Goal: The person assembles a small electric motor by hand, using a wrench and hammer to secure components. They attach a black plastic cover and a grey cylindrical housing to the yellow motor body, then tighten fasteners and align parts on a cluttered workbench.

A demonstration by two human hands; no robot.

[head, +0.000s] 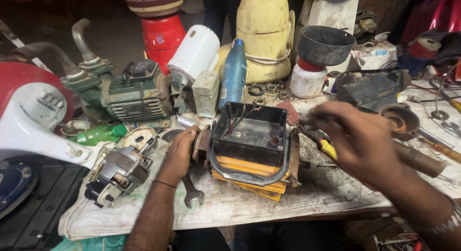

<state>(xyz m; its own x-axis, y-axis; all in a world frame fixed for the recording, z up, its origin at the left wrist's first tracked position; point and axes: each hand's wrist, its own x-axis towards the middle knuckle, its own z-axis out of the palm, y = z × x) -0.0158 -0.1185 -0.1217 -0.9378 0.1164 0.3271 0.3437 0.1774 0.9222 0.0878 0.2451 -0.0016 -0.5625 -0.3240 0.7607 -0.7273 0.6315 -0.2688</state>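
An orange finned motor (pixel 249 176) with an open black terminal box (pixel 252 131) on top lies on the workbench, thin wires showing inside the box. My left hand (pixel 181 152) grips the motor's left end at the shaft side. My right hand (pixel 353 138) hovers to the right of the box, fingers closed around a small tool that is blurred, above a yellow-handled tool (pixel 326 147) lying on the bench.
A spanner (pixel 191 193) lies by my left wrist. A small motor core (pixel 117 174), a green pump motor (pixel 137 95), a blue bottle (pixel 234 73), a grey funnel (pixel 324 44), a yellow machine body (pixel 261 35) and loose washers crowd the bench (pixel 312 193).
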